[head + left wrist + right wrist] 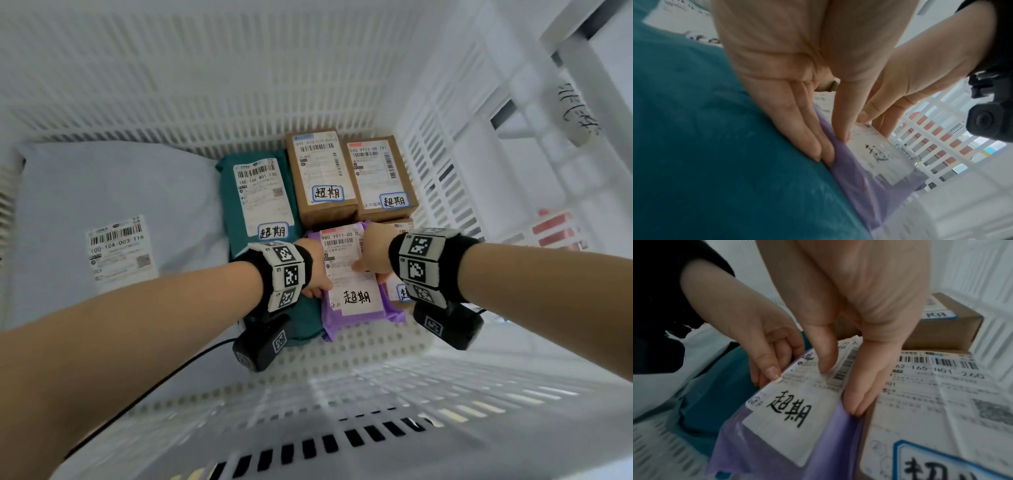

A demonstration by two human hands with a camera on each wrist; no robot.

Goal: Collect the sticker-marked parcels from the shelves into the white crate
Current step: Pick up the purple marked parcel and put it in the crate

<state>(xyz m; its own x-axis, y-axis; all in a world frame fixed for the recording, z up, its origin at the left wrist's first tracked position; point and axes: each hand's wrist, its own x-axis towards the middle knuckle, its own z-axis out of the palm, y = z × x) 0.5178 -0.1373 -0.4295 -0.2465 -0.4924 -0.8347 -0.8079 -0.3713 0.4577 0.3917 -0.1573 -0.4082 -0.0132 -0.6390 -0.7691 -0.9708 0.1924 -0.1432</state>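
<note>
Inside the white crate (342, 359) a purple parcel (356, 298) with a handwritten sticker lies near the front right. My left hand (317, 277) pinches its left edge, thumb on the label and fingers down the side against the teal parcel (239, 195). My right hand (373, 260) pinches its right edge the same way, with its fingers (855, 407) wedged between the purple parcel (777, 443) and a brown box (941, 402). The left wrist view shows the left hand's fingers (818, 152) along the purple parcel (859, 178).
Two sticker-marked brown boxes (322, 171) (380, 174) stand against the crate's far wall. A large grey-blue parcel (102, 192) fills the left half. Bare crate floor shows in front of the purple parcel. A white shelf frame (575, 68) stands outside at the right.
</note>
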